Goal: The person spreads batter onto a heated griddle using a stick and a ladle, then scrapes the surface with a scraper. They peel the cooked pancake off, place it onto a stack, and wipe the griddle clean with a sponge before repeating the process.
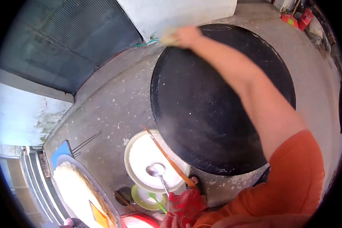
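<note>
My right arm, in an orange sleeve, reaches across a large round black griddle (pixel 216 110). At its far left rim my right hand (pixel 189 37) is closed on a pale yellow pad (pixel 169 37), blurred by motion. Only part of my left hand (pixel 170 222) shows at the bottom edge; its fingers look curled, beside a red patterned cloth (pixel 190 205) and a green handle (pixel 161 207). What they hold I cannot make out. A bucket of white batter (pixel 140 154) stands left of the griddle, with a metal ladle (pixel 155 170) in it and a long brown wooden strip (pixel 167 157) across it.
Flatbreads (pixel 74 190) are stacked at the lower left, with an orange-yellow packet (pixel 98 216) on them. A pale green bowl (pixel 142 203) and a red-rimmed container (pixel 140 220) stand near the bucket. A red dustpan (pixel 305 19) lies at the far right.
</note>
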Tool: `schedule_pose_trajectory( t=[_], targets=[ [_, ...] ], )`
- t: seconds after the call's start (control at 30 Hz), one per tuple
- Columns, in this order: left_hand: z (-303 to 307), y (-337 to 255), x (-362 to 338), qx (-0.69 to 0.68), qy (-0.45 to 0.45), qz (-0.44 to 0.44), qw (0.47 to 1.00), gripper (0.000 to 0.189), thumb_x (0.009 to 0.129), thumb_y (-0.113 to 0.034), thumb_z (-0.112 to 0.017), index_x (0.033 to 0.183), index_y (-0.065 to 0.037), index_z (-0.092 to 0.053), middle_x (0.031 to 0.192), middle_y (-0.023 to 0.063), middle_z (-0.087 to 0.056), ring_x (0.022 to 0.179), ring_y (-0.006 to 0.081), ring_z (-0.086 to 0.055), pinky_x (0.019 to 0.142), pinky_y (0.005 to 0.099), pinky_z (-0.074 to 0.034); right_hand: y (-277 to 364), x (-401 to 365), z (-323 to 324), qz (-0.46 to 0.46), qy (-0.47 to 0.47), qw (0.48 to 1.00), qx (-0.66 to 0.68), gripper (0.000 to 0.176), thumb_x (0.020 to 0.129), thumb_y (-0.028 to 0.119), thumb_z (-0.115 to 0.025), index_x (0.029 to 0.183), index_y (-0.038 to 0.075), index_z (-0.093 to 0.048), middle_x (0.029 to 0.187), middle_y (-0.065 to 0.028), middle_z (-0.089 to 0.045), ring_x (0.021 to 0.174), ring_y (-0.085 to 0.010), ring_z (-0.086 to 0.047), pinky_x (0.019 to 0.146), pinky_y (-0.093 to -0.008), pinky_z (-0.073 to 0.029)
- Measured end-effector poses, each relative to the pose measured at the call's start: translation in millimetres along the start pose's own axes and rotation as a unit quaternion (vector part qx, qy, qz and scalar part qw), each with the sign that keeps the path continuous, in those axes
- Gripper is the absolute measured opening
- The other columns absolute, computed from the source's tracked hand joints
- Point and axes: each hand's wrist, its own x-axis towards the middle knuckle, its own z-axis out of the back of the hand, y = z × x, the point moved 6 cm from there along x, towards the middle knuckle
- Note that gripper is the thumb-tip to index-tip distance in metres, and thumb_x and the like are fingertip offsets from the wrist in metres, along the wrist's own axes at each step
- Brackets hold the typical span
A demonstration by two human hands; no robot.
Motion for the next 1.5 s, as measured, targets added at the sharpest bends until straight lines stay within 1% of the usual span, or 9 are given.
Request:
schedule_pose_trajectory(
  t=[0.13, 0.3, 0.43, 0.5, 0.73, 0.87, 1.03, 1.23, 1.5],
  targets=[
    [-3, -12, -3, -0.007, 0.009, 0.014, 1.0, 0.043, 0.067, -0.016, -0.065, 0.106, -0.001, -0.057, 0.112, 0.0184, -0.05, 0.102, 0.0329, -0.049, 0.087, 0.0408, -0.04, 150, -72, 4, 0.329, -0.022, 0.944, 0.03, 0.025, 0.07, 0.033, -0.057, 0.095, 0.034, -0.062, 0.091, -0.003, -0.06, 0.082, -0.0242, -0.059, 0.068, -0.0367, -0.048],
    [-10, 4, -13, -0.022, 0.0, 0.003, 1.0, 0.042, 0.067, -0.016, -0.065, 0.106, -0.001, -0.057, 0.111, 0.0176, -0.051, 0.098, 0.0312, -0.052, 0.084, 0.0371, -0.044, -41, -131, 60, 0.126, -0.192, 0.972, 0.045, 0.025, 0.07, 0.032, -0.061, 0.091, 0.018, -0.063, 0.089, -0.0083, -0.06, 0.083, -0.0272, -0.058, 0.07, -0.0365, -0.048],
    [2, 4, -3, -0.019, -0.035, -0.021, 0.999, 0.04, 0.069, -0.015, -0.064, 0.106, -0.002, -0.057, 0.108, 0.0169, -0.053, 0.097, 0.0307, -0.053, 0.082, 0.0365, -0.045, -262, -240, 88, -0.289, -0.052, 0.948, -0.126, 0.031, 0.076, 0.03, -0.055, 0.104, 0.019, -0.059, 0.099, -0.0099, -0.058, 0.09, -0.0274, -0.056, 0.076, -0.0364, -0.046],
    [7, 3, 1, -0.017, -0.029, -0.022, 0.999, 0.039, 0.069, -0.015, -0.064, 0.106, -0.002, -0.057, 0.108, 0.0168, -0.053, 0.097, 0.0308, -0.053, 0.082, 0.0363, -0.045, -279, -239, 93, -0.334, -0.038, 0.929, -0.156, 0.029, 0.079, 0.03, -0.052, 0.106, 0.022, -0.058, 0.099, -0.0106, -0.057, 0.091, -0.0288, -0.055, 0.075, -0.0384, -0.045],
    [16, -13, -8, -0.027, 0.033, -0.048, 0.998, 0.043, 0.072, -0.012, -0.063, 0.112, 0.0, -0.052, 0.114, 0.0197, -0.047, 0.101, 0.0324, -0.05, 0.084, 0.0368, -0.045, -9, -88, 30, 0.066, -0.078, 0.989, -0.108, 0.025, 0.067, 0.025, -0.058, 0.091, 0.025, -0.063, 0.084, -0.006, -0.062, 0.08, -0.0222, -0.06, 0.066, -0.0364, -0.049],
    [18, -30, -22, -0.027, 0.026, -0.069, 0.997, 0.043, 0.072, -0.01, -0.063, 0.111, 0.004, -0.05, 0.112, 0.0225, -0.047, 0.101, 0.0362, -0.048, 0.084, 0.0382, -0.044, 125, -187, 44, 0.261, -0.075, 0.962, 0.026, 0.029, 0.063, 0.014, -0.055, 0.088, 0.028, -0.062, 0.08, -0.0051, -0.053, 0.075, -0.0254, -0.05, 0.063, -0.0379, -0.039],
    [18, -36, -24, -0.052, -0.021, -0.05, 0.997, 0.039, 0.071, -0.009, -0.062, 0.108, 0.002, -0.053, 0.108, 0.0207, -0.049, 0.097, 0.0345, -0.05, 0.082, 0.0383, -0.043, 106, -411, 101, 0.357, 0.014, 0.899, 0.253, 0.038, 0.062, 0.015, -0.057, 0.098, 0.025, -0.062, 0.095, -0.0064, -0.054, 0.086, -0.0242, -0.049, 0.075, -0.0385, -0.037],
    [7, -29, -11, -0.067, -0.045, -0.058, 0.995, 0.034, 0.071, -0.015, -0.059, 0.102, -0.001, -0.059, 0.1, 0.0183, -0.053, 0.091, 0.0318, -0.052, 0.079, 0.0377, -0.043, -84, -491, 135, 0.026, -0.044, 0.995, 0.084, 0.044, 0.06, 0.009, -0.056, 0.102, 0.022, -0.061, 0.1, -0.0079, -0.052, 0.091, -0.0279, -0.049, 0.077, -0.0387, -0.038],
    [-8, -33, 0, 0.028, -0.017, -0.064, 0.997, 0.039, 0.069, -0.022, -0.059, 0.103, -0.002, -0.06, 0.105, 0.0182, -0.053, 0.095, 0.0323, -0.052, 0.082, 0.0392, -0.043, -274, -236, 86, -0.182, -0.076, 0.965, -0.174, 0.021, 0.073, 0.022, -0.055, 0.088, 0.008, -0.059, 0.091, -0.0077, -0.056, 0.091, -0.026, -0.051, 0.077, -0.04, -0.039]
  ],
)
